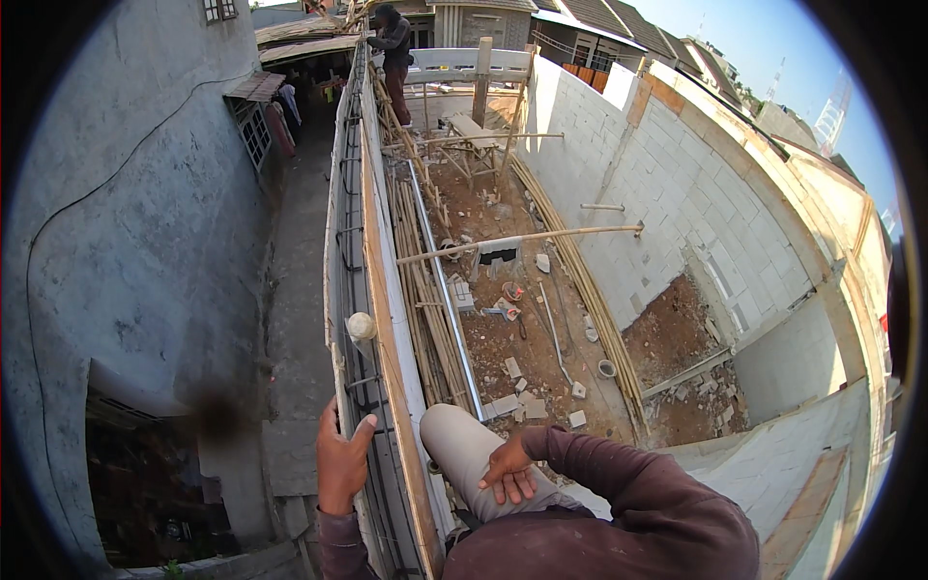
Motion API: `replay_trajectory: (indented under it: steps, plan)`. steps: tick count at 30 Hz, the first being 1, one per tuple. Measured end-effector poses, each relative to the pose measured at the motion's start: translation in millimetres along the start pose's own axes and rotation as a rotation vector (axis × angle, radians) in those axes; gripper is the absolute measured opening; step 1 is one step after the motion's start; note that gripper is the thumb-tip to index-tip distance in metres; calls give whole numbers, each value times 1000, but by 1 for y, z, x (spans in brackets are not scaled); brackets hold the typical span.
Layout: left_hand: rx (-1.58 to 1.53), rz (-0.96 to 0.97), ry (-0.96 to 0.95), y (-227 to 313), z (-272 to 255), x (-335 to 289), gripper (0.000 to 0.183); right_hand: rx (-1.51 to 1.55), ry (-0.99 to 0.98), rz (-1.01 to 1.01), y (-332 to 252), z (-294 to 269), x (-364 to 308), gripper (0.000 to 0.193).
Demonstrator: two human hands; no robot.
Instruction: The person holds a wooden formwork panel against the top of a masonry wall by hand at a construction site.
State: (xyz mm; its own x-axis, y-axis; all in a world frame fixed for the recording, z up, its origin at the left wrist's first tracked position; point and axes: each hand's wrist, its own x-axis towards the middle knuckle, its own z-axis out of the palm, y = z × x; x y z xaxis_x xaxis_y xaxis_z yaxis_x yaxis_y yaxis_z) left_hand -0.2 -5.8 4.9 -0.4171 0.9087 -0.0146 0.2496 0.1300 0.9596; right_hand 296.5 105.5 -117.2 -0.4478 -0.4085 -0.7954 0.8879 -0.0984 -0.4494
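My left hand (345, 462) is closed over the edge of the outer formwork board (335, 372) on top of the wall, its thumb on the inner side. Beside it, dark steel reinforcing bars (372, 411) with cross ties run lengthwise through the trough. An inner wooden board (391, 353) bounds the trough's other side. Ahead of this hand, a pale, rounded object (362, 327) sits over the trough; its kind is unclear. My right hand (509, 471) lies on my light-coloured trouser leg (459, 440), fingers spread, holding nothing.
Down right lies a dirt floor (532, 333) with bamboo poles (570, 280), rubble and a bucket (606, 368). A bamboo pole (522, 242) spans the room below me. A narrow alley (300, 290) drops away left. Another person (394, 58) stands at the wall's far end.
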Motion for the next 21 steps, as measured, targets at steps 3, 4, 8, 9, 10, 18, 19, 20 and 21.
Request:
replay_trajectory:
  steps: [3,4,8,9,10,18,19,20,21]
  plan:
    - [-15,-12,-5,-1,1,1,58,4,-5,3,1,-1,0,70]
    - [-20,-25,-8,0,1,0,58,2,-10,0,1,-1,0,70]
    - [-8,20,16,-3,1,0,56,5,-13,-3,2,-2,2,71]
    - [-13,0,3,0,1,0,56,6,-12,-3,2,-2,1,71]
    - [-18,-18,-10,2,1,0,57,8,-10,-4,2,-1,1,70]
    - [-38,-27,-12,1,1,0,57,19,-26,-1,3,-4,2,70]
    - [-20,-29,-10,2,1,0,57,21,-27,0,3,-4,2,69]
    - [-20,-29,-8,0,1,0,57,20,-27,1,3,-3,1,69]
    - [-35,-25,-8,-2,1,1,57,19,-26,0,2,-3,1,69]
